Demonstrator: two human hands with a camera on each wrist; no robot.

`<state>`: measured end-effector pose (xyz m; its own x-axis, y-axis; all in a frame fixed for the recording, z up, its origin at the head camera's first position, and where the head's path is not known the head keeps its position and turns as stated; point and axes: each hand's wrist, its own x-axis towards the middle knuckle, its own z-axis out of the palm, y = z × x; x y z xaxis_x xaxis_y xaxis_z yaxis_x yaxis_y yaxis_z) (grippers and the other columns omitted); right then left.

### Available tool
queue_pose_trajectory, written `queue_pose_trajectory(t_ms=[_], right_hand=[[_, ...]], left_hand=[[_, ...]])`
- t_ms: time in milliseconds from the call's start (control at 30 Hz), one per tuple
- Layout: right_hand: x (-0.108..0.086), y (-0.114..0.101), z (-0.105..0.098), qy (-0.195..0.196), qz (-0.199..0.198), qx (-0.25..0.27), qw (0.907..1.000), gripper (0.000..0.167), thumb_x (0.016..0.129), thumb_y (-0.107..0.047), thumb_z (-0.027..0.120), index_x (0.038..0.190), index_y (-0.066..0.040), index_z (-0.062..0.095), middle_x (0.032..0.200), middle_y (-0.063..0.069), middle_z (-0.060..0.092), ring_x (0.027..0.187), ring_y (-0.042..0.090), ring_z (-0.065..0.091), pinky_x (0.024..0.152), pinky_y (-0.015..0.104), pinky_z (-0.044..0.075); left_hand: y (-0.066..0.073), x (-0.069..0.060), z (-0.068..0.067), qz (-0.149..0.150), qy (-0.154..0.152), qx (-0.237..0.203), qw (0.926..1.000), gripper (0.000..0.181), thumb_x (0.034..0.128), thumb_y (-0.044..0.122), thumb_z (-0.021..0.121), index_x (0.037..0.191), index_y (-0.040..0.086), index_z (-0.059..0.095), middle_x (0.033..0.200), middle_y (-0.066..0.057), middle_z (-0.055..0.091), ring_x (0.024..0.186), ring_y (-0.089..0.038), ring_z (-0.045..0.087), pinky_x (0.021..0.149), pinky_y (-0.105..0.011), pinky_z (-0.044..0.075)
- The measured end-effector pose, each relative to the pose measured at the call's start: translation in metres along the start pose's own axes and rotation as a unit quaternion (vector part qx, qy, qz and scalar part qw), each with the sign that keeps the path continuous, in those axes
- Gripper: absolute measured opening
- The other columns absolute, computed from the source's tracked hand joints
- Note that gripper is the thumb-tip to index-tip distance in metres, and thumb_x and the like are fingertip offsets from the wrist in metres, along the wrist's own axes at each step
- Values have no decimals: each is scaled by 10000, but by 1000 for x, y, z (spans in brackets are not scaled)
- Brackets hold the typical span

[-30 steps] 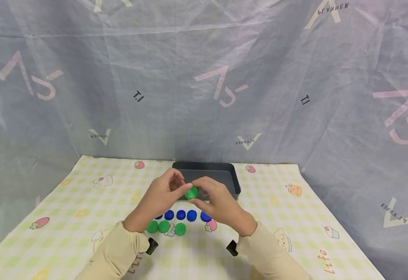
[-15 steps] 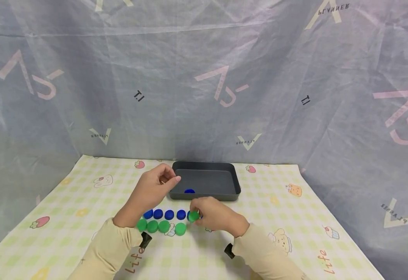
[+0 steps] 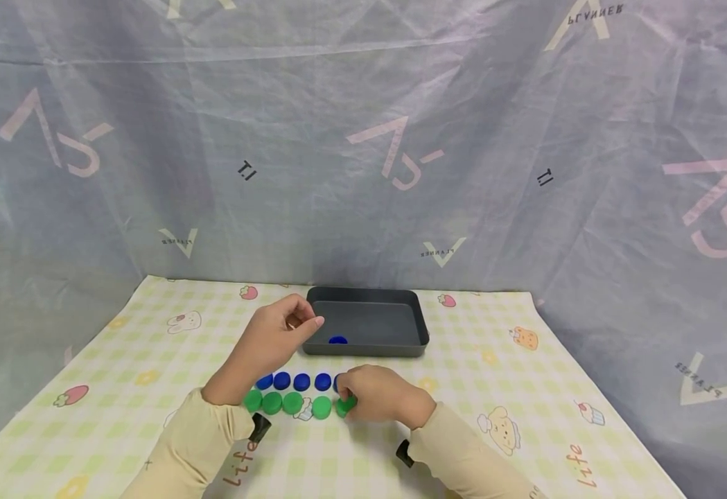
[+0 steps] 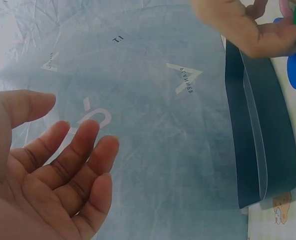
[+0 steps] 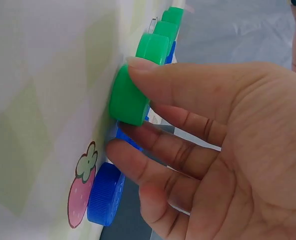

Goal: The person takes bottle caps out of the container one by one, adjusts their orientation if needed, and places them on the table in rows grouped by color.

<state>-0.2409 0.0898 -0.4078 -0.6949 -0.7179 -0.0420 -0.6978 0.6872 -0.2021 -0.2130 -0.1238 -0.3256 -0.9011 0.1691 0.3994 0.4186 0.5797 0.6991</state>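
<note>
My right hand (image 3: 378,394) pinches a green bottle cap (image 5: 129,97) between thumb and fingers. That cap is down at the tablecloth, at the right end of a row of green caps (image 3: 292,403). Behind this row runs a line of blue bottle caps (image 3: 301,382), partly covered by my right hand; one blue cap (image 5: 106,195) shows close below my fingers in the right wrist view. My left hand (image 3: 271,335) hovers left of the dark tray, its fingers loosely bent around nothing, as the left wrist view confirms.
A dark grey rectangular tray (image 3: 418,351) stands at the back of the table, with a blue piece (image 3: 338,340) inside near its front wall. The checked tablecloth (image 3: 525,402) reaches a grey curtain (image 3: 313,173) behind.
Both hands were together at the green cap above the table. The left hand let go and drew back left; the right hand carried the cap down to the end of the green row.
</note>
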Motion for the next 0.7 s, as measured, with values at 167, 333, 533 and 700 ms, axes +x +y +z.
queue_pose_trajectory(t_ms=[167, 333, 533, 700], right_hand=[[1, 1, -2, -115, -6, 33, 9999, 244, 811, -239, 842, 873, -248, 606, 813, -167, 545, 697, 23, 497, 673, 202, 442], [-1, 0, -11, -329, -31, 262, 9991, 226, 822, -245, 834, 909, -225, 627, 849, -143, 568, 735, 32, 505, 716, 205, 454], [-4, 0, -24, -381, -179, 502, 9979, 229, 844, -240, 809, 1025, -172, 685, 981, -101, 647, 844, 26, 568, 802, 217, 487], [-11, 1, -33, -215, -87, 741, 9970, 282, 878, -263, 780, 1117, -145, 689, 1091, -55, 681, 954, 75, 623, 839, 240, 509]], left_hand=[[2, 0, -2, -37, 9, 85, 10000, 137, 961, 286, 675, 921, 164, 628, 804, 33, 632, 727, -150, 588, 614, -332, 481], [2, 2, 0, 98, 21, 101, 9999, 151, 963, 311, 671, 906, 179, 625, 805, 41, 625, 714, -146, 575, 628, -335, 478], [6, 16, 7, 479, -41, 333, 9983, 145, 962, 308, 674, 882, 204, 614, 783, 63, 602, 697, -142, 541, 666, -334, 469], [18, 45, 12, 766, -396, 708, 9938, 187, 966, 326, 663, 849, 199, 591, 736, 40, 564, 629, -151, 500, 632, -332, 444]])
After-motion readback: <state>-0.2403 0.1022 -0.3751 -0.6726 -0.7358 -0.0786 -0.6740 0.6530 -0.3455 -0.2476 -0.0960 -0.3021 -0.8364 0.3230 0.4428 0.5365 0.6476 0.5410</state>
